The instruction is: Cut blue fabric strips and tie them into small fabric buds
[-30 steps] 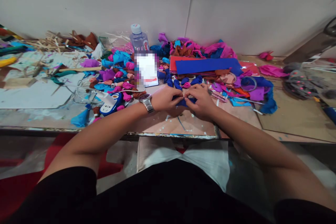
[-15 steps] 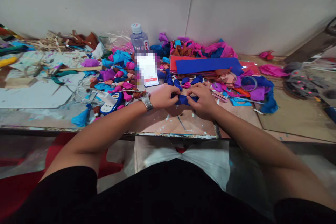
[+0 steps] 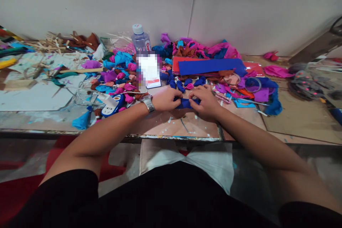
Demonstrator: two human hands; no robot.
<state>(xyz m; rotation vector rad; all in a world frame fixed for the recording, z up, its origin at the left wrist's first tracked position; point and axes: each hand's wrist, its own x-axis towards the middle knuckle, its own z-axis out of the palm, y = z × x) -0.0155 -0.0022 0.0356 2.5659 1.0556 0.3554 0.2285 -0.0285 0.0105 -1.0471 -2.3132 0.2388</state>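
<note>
Left hand (image 3: 167, 98) and right hand (image 3: 204, 101) are each pinched tight on an end of the dark blue paper strip (image 3: 186, 104), low over the surface (image 3: 176, 126) near its front edge (looks like thin crepe), so I'd guess one hard tug tears it mid-strip.

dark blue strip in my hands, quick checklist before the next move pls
1. Left hand grips one end of the dark blue strip: ok.
2. Right hand grips the other end: ok.
3. Strip over a bare patch of the table: ok.
4. Strip untorn and evenly folded: cannot tell, fingers hide most of it.
5. Rolled blue pieces just beyond the hands, probably in reach: ok.
6. Space beyond the hands uncluttered: not ok, the phone and scraps crowd it.
</note>
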